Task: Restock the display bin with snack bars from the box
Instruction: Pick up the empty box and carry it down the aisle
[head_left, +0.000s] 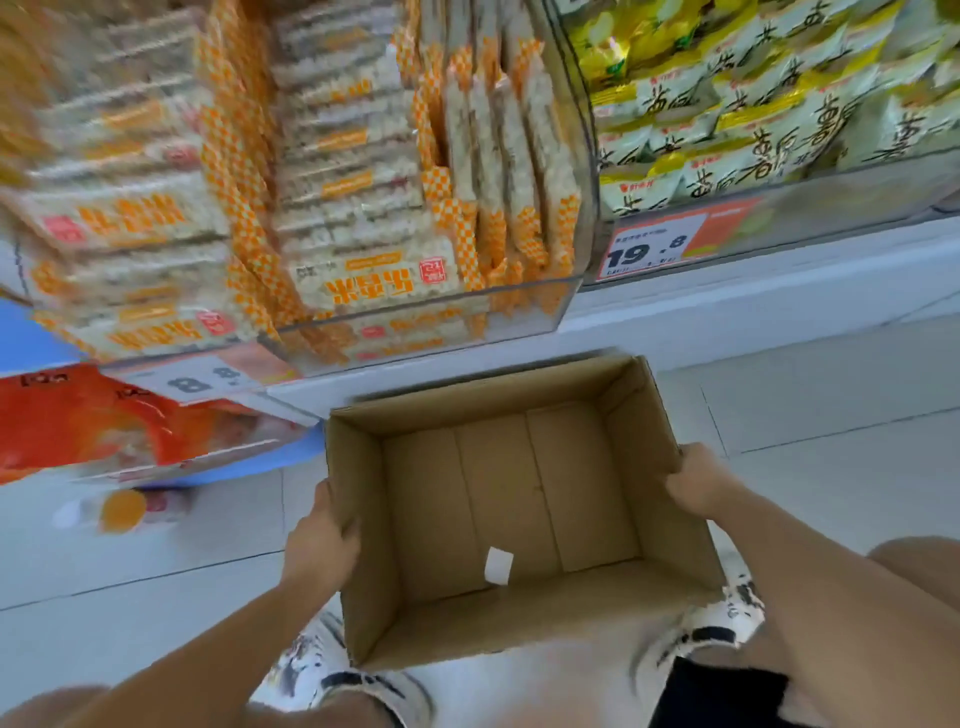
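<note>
Holding the open brown cardboard box (514, 499) by its two side walls, low over the pale tiled floor (810, 415) and just in front of the shelf. Left hand (319, 545) curled over the box's left wall, thumb inside; right hand (698, 480) gripping the top edge of the right wall. Nothing inside the box but a small white paper slip (497, 565) on its bottom, so judged emptied. Above and behind the box, clear plastic display bin (519, 306) packed with orange-checked rice snack bars (374, 275), apparently full. Likely step: clearing the box away. Best done with both grips even and the box level, drawn back clear of the white price tag (208, 382) beyond its left corner. Worth watching the white patterned shoes (701, 631) beneath the box, and the bottle with an orange cap (122, 512) lying left of it on the floor.
</note>
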